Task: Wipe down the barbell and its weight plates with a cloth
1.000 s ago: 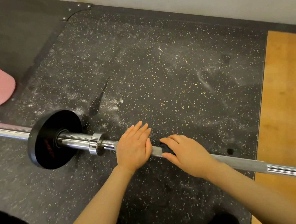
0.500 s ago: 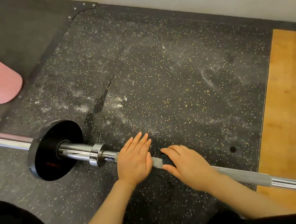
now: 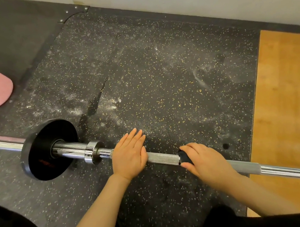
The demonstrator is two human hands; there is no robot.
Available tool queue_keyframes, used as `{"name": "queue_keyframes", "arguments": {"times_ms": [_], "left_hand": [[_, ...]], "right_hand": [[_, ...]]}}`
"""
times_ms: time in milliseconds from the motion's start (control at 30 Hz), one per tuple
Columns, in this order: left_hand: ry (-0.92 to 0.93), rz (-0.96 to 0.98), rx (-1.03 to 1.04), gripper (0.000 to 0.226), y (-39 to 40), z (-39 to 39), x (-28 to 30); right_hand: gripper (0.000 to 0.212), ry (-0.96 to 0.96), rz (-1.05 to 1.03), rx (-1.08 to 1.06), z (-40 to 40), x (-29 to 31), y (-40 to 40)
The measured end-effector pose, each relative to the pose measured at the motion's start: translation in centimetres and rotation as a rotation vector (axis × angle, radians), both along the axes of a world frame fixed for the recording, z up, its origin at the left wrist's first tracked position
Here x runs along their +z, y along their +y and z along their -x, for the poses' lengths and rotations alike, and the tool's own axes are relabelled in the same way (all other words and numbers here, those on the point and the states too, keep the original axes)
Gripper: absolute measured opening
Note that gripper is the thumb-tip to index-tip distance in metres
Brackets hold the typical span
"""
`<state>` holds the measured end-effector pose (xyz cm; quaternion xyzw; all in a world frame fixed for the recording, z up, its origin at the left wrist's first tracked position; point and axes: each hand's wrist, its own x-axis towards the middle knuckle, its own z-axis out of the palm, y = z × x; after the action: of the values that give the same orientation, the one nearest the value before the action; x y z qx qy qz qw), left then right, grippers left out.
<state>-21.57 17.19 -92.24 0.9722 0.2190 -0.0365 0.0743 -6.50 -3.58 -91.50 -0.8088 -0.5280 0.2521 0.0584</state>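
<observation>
Fingers of the right hand (image 3: 205, 161) curl round a dark cloth (image 3: 184, 158), mostly hidden, on the knurled chrome barbell (image 3: 162, 157). The left hand (image 3: 129, 154) presses flat, covering the shaft beside the black round weight plate (image 3: 46, 150); both bar ends run out of frame.

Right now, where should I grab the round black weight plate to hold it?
Probably grip the round black weight plate by its top rim, from above, one hand on each face. It stands on edge on the shiny chrome bar sleeve, so its centre is blocked.

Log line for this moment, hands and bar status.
left hand: flat on barbell | right hand: grips dark cloth around knurled shaft | weight plate: untouched | phase: wiping shaft
</observation>
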Motion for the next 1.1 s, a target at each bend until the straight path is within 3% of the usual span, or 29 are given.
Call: {"name": "queue_keyframes", "arguments": {"times_ms": [367,533,933,1100], "left_hand": [[-0.098,0.089,-0.044,0.053,-5.3,-3.7,1.0],[-0.025,0.039,-0.051,0.055,-5.2,-3.7,0.0],[-0.097,-0.008,-0.06,0.051,-5.6,-3.2,-0.8],[-0.125,-0.031,-0.071,0.05,-5.5,-3.4,-1.1]], "right_hand": [[0.06,-0.058,-0.064,-0.058,-0.4,0.4,-0.7],[0.056,-0.096,-0.103,-0.083,-0.4,0.6,-1.1],[0.053,-0.16,-0.06,-0.141,-3.4,1.0,-8.0],[0.053,-0.157,-0.105,-0.168,-2.8,0.6,-6.6]]}}
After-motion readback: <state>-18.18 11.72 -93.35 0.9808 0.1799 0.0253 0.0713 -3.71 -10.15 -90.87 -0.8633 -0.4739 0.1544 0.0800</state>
